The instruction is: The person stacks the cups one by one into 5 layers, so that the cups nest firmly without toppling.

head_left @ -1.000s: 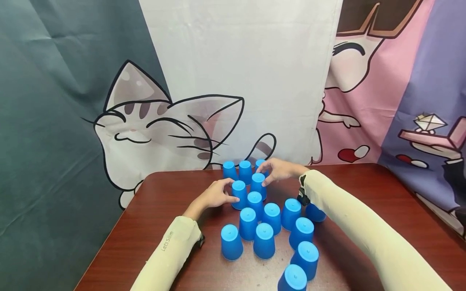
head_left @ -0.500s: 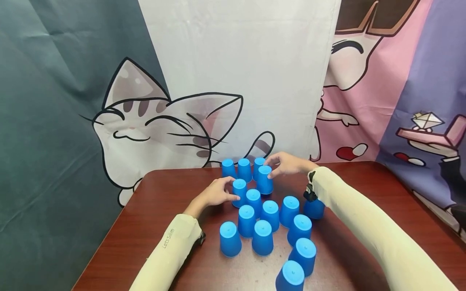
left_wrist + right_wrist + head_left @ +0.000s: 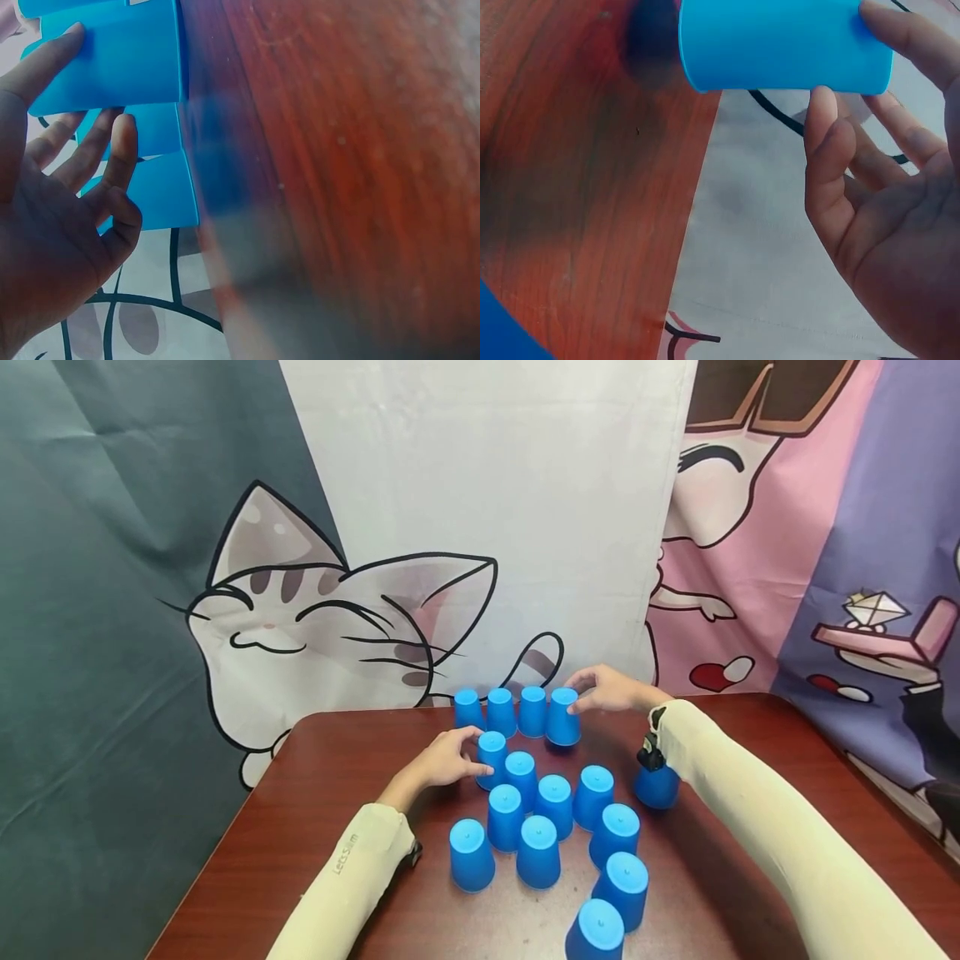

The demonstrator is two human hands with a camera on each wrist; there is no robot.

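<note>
Clamping its fingers (image 3: 829,169) on an upturned blue cup (image 3: 563,720), the right hand (image 3: 611,690) holds it just beside three more such cups (image 3: 501,713) at the back. The left hand (image 3: 444,758) clasps a nearer cup (image 3: 492,745) between thumb and fingers. Further upturned cups (image 3: 538,853) stand in front on the reddish-brown worktop (image 3: 315,802); a cat-print backdrop (image 3: 525,485) hangs behind.

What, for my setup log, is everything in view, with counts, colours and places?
Tapered plastic-looking blue cups: fifteen, blue, upside down, one in each grip, the rest on the table
Wood-grain table: one, reddish brown, under the cups
Printed fabric-looking backdrop: one, grey-green, white, pink and purple, behind the table
Black wrist devices: two, black, at the cuffs
Cream cloth sleeves: two, cream, on the forearms
Left grip: one, bare, left of centre
Right grip: one, bare, at the far row's right end
</note>
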